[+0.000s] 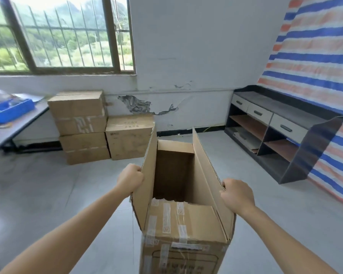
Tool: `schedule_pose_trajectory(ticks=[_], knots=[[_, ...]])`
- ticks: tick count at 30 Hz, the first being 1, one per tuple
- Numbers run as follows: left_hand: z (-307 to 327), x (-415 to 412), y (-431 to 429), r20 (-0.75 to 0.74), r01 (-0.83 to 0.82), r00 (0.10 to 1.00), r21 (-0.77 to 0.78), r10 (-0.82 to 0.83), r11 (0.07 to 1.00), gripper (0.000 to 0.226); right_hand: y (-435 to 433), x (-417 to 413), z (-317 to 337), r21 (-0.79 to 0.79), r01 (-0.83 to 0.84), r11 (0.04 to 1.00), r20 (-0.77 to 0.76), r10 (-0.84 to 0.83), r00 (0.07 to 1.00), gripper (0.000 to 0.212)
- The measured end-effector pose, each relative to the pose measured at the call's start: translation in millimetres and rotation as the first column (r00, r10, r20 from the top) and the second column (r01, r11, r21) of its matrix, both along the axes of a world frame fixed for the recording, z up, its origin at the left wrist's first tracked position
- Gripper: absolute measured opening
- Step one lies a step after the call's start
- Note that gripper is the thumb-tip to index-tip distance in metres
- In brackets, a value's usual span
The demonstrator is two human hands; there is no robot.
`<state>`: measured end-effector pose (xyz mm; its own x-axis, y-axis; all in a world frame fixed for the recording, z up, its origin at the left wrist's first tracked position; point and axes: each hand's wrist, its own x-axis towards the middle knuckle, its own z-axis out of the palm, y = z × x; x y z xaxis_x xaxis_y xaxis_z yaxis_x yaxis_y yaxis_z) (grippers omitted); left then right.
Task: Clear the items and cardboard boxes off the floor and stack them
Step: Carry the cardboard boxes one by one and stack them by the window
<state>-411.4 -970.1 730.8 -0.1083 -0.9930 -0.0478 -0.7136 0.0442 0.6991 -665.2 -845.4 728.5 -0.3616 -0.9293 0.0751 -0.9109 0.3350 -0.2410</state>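
Grey floor point(48, 194) runs to a white wall point(186, 46) with peeling paint low down. A striped tarp point(315, 56) covers the right side. A barred window point(57, 32) sits at upper left.

A dark cabinet point(285, 123) with three drawers and open shelves stands against the tarp. A table point(18, 123) is at far left, with a blue tray point(10, 109) on it.

Against the wall under the window is the stack of sealed boxes point(81, 125), two high. A single sealed box point(128, 139) stands on the floor, touching the stack's right side.

The open cardboard box point(186, 230) is directly in front of you, between your arms and well apart from the stack. Its base is out of frame, so you cannot tell whether it rests on the floor. The inside looks dark, and nothing shows in it. The near short flap is folded in and carries tape strips.

The two long flaps stand up. The left flap point(147, 171) rises on your left and the right flap point(208, 178) on your right.

Your left hand point(130, 177) grasps the near upper edge of the left flap, fingers curled over it. Your right hand point(237, 194) grasps the near upper edge of the right flap in the same way. The box body hangs below and between both grips, and its opening lies just ahead of your knuckles.
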Motion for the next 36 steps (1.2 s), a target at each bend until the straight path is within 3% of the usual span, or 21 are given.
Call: schedule_pose_trajectory(ticks=[7,12,16,19,25,36], knots=[[-0.8,-13.7,-108.2,-0.208,-0.121,0.970,0.028,0.124,0.992,0.027,-139.8,-42.4,19.5,-0.046,-0.141,0.989,-0.047,0.139,0.989,0.028],[-6.2,-28.7,-205.9,-0.244,-0.177,0.953,0.033,0.180,0.984,0.028,-252.5,-60.9,26.6,-0.001,-0.198,0.980,-0.078,0.197,0.977,0.025],[-3.1,-40.4,-280.1,-0.281,-0.193,0.939,0.043,0.197,0.980,0.035,-338.0,-77.1,35.8,0.013,-0.212,0.977,-0.067,0.212,0.975,0.011],[2.4,-50.8,-327.7,-0.273,-0.216,0.937,0.035,0.217,0.976,0.035,-394.2,-90.0,42.5,0.014,-0.230,0.973,-0.070,0.230,0.971,0.020],[11.4,-80.3,-421.4,-0.310,-0.271,0.912,0.033,0.268,0.962,0.032,-500.7,-122.3,58.6,-0.014,-0.274,0.962,-0.130,0.270,0.954,0.004],[57.6,-185.5,-625.4,-0.380,-0.338,0.876,-0.046,0.297,0.940,0.041,-735.7,-236.4,96.5,-0.101,-0.340,0.935,-0.099,0.331,0.939,0.008]])
